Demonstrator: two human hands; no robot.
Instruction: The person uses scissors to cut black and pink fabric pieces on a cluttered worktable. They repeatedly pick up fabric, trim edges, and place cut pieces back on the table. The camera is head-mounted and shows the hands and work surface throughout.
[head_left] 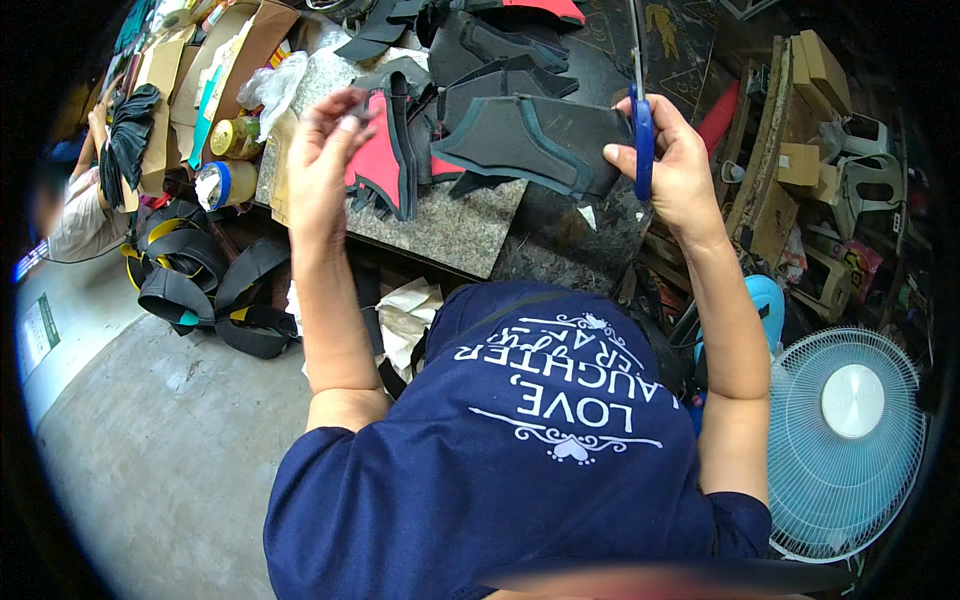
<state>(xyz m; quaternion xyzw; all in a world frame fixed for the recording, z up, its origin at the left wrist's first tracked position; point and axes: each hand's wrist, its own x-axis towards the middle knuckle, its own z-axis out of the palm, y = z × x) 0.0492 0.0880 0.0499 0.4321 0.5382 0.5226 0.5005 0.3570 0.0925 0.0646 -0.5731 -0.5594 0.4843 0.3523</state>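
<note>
My right hand is closed round the blue handle of a pair of scissors, whose metal blades point away from me. Its thumb presses on the end of a black shoe-upper-like piece with curved, dark-teal-edged cutouts. Raised at the left is my left hand. Motion smears its fingers, and a small dark bit shows by the fingertips, too blurred to name. Just right of it stands a red and black cut piece. Further black pieces lie piled behind.
A speckled stone slab lies on the dark worktable. To the left are jars, a cardboard box and coiled black straps. A large fan stands at my right. Another person sits at the far left.
</note>
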